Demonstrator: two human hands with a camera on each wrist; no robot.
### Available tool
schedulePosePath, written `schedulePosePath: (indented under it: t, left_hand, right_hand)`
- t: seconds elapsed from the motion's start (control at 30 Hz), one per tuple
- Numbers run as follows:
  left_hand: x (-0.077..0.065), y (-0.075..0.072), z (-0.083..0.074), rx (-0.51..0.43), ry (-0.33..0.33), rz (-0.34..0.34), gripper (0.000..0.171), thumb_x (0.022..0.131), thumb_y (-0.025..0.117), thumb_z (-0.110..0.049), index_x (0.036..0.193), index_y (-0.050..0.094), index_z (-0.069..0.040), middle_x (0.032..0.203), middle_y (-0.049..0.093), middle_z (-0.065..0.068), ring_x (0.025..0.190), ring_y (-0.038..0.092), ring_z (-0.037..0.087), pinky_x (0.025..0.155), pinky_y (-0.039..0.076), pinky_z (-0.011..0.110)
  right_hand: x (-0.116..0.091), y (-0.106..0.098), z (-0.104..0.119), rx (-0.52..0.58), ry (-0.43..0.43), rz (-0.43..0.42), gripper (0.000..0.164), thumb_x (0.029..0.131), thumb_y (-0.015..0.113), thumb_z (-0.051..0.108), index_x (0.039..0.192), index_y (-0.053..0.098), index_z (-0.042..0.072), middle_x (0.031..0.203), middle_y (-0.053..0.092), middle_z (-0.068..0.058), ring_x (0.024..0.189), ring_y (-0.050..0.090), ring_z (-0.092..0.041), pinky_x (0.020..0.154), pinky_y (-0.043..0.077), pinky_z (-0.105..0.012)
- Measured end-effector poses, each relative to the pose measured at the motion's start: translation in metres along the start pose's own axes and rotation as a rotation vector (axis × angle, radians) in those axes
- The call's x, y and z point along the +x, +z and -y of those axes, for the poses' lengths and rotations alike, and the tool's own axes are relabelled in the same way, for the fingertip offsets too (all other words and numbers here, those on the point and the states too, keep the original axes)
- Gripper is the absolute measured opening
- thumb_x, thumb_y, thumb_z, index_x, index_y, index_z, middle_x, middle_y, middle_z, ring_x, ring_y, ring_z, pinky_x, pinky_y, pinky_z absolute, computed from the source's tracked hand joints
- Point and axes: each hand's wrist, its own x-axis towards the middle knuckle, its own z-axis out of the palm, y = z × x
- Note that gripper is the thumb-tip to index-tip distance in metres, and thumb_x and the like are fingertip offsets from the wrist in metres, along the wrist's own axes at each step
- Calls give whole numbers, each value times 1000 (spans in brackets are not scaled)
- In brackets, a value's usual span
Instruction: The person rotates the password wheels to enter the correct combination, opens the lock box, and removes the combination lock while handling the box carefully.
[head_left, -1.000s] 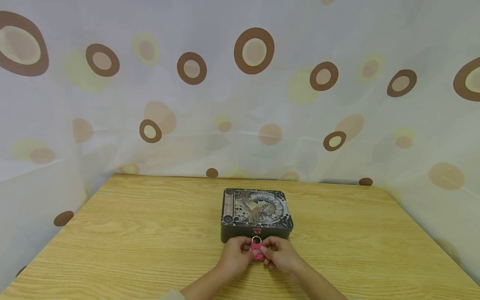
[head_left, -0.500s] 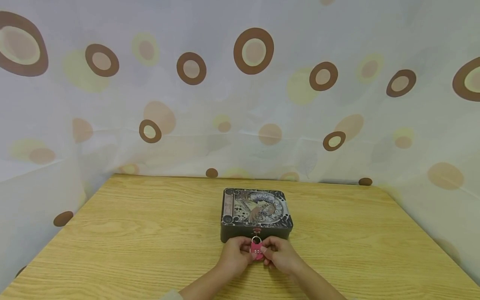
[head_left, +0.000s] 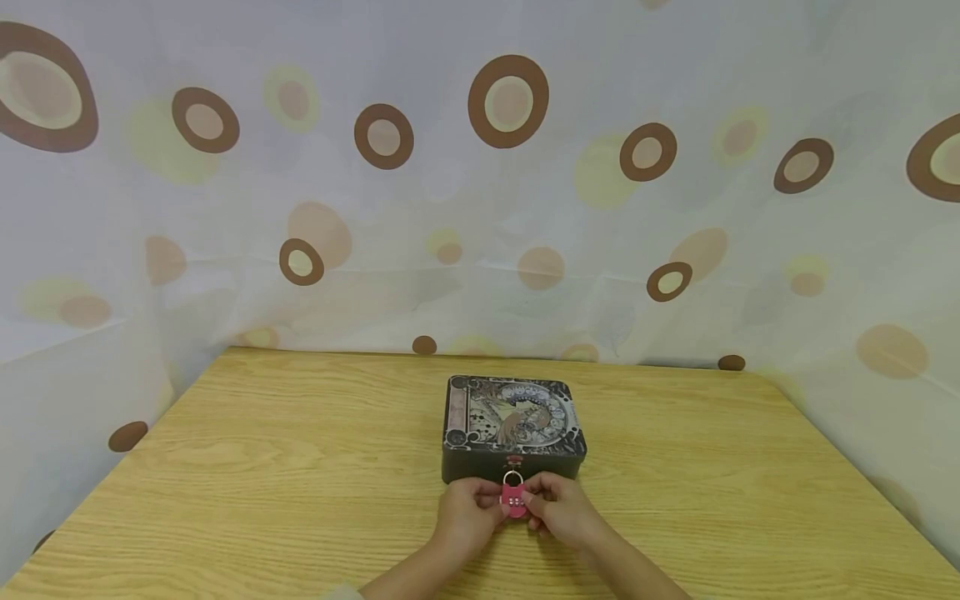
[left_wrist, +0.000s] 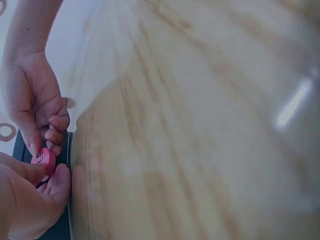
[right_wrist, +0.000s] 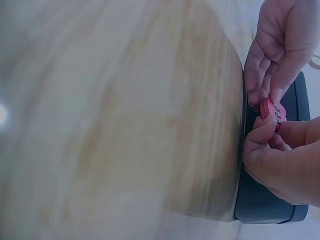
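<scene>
A pink combination padlock [head_left: 514,501] with a row of small dials hangs at the front of a dark box [head_left: 480,463], its metal shackle just below the reddish clasp [head_left: 513,461]. My left hand [head_left: 463,515] pinches the lock's left side, thumb low on its face. From the right, my right hand [head_left: 567,510] pinches the other side between thumb and fingers. The left wrist view shows both hands meeting on the padlock [left_wrist: 45,160]. In the right wrist view the dials show along the padlock [right_wrist: 273,111] between the two thumbs.
The box lid [head_left: 517,417] is down and carries an ornate printed picture. Box and hands are over a wood-grain table [head_left: 300,467]. A pale curtain [head_left: 450,200] with brown and yellow circles surrounds the table's back and sides.
My left thumb has slid down off the padlock's dials, which now show plainly. The left hand has shifted slightly; the right hand and the box stay put.
</scene>
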Motion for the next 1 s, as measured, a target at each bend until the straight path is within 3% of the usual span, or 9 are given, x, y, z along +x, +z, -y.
schedulePosePath:
  t: [0.3,0.63,0.83,1.0]
  left_hand:
    - [-7,6,-5,-124,-65,-84,6,76,65,11,81,65,15,68,67,23,56,67,24,50,57,28]
    - [-9,13,-8,-110,-47,-179,6,71,70,9,75,66,12,63,67,20,54,65,22,47,55,25]
    - [-10,15,-9,-37,-24,-216,7,67,75,5,70,69,8,60,66,13,50,58,8,44,48,14]
    - [-10,15,-9,12,0,-221,3,67,71,9,66,70,6,58,65,11,48,50,3,42,43,12]
  right_hand:
    - [0,2,1,19,31,-12,16,91,50,4,97,55,-10,63,51,2,57,50,-9,51,42,-21]
    - [-2,5,0,104,34,-37,18,93,48,3,100,53,-13,64,52,3,56,49,-8,50,42,-19]
    - [-3,8,0,96,12,-84,15,91,49,0,93,53,-14,59,50,2,53,47,-8,46,41,-17]
    - [-4,10,3,92,20,-112,13,91,50,-1,90,54,-14,58,49,1,52,47,-8,46,40,-17]
